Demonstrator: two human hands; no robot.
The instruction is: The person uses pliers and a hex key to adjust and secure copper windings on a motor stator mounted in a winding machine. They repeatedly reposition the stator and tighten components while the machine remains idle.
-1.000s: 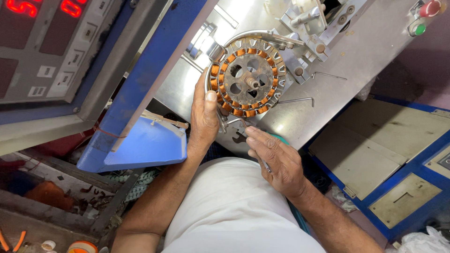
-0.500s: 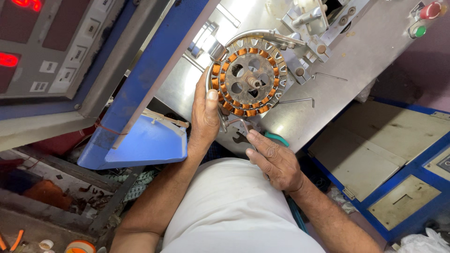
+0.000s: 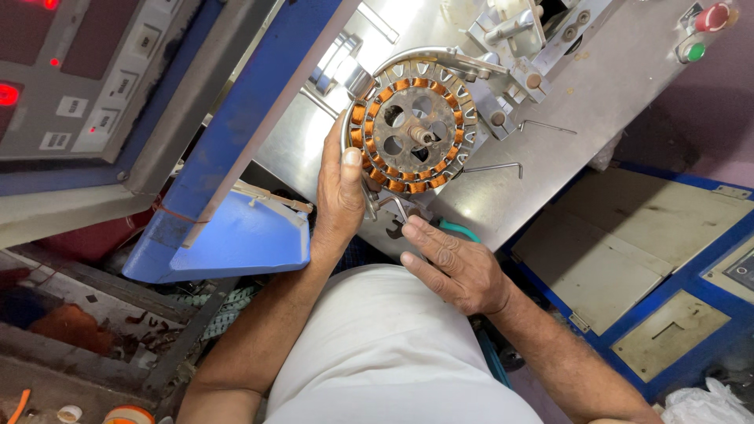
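A round metal stator (image 3: 414, 129) with copper windings sits on the spindle of a steel winding machine (image 3: 565, 94). My left hand (image 3: 339, 196) rests against the stator's left rim, thumb on its edge. My right hand (image 3: 455, 263) lies just below the stator at the machine's front edge, fingers loosely curled near a small metal bracket (image 3: 393, 216) and a green-handled tool (image 3: 459, 230). Whether it grips anything is unclear.
A grey control panel (image 3: 78, 78) with red lit displays stands at the left. A blue tray (image 3: 236, 239) juts out below it. Red and green buttons (image 3: 703, 31) sit at the top right. Blue cabinet panels (image 3: 660, 259) lie to the right. Two hex keys (image 3: 491, 166) rest on the steel surface.
The stator has turned slightly on its spindle. My left hand has slid a little up along its rim. My right hand stays near the front edge.
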